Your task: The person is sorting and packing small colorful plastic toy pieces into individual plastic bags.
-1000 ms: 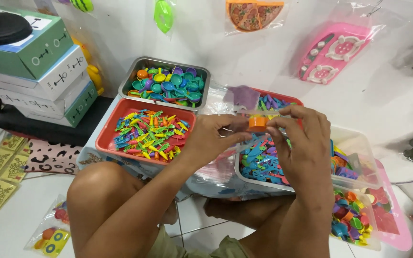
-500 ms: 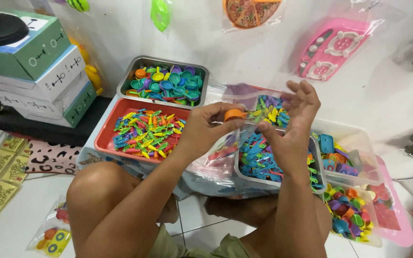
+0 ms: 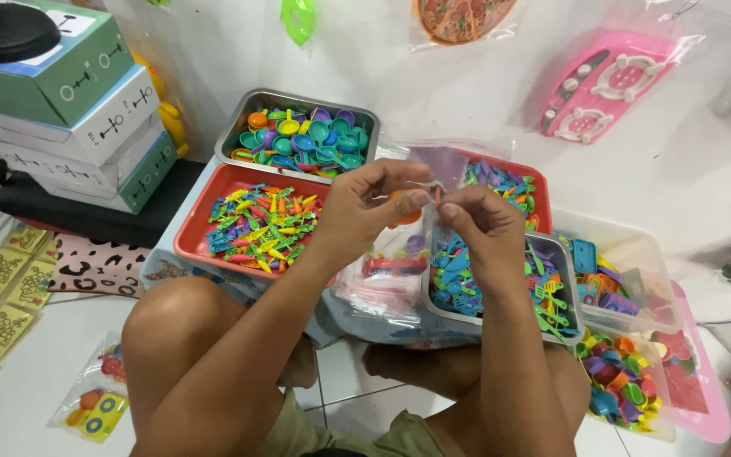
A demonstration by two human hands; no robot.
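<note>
My left hand point(image 3: 364, 207) pinches a small orange plastic toy piece point(image 3: 403, 203) together with the top edge of a clear plastic bag point(image 3: 391, 254) that hangs below it. My right hand point(image 3: 477, 222) meets it fingertip to fingertip, gripping the same bag edge. Both hands hover above a stack of clear bags point(image 3: 378, 292) and a steel tray of blue and green toy cutlery point(image 3: 501, 288).
A red tray of small bright toy utensils point(image 3: 255, 224) lies left, a steel tray of toy pans point(image 3: 306, 135) behind it. A second red tray point(image 3: 509, 182) and clear tubs of toy pieces point(image 3: 623, 279) sit right. Stacked boxes point(image 3: 69, 110) stand far left. My bare knees are below.
My right hand was spread open above the bag; it has now closed onto the bag's edge beside my left hand. The orange piece stayed at my left fingertips.
</note>
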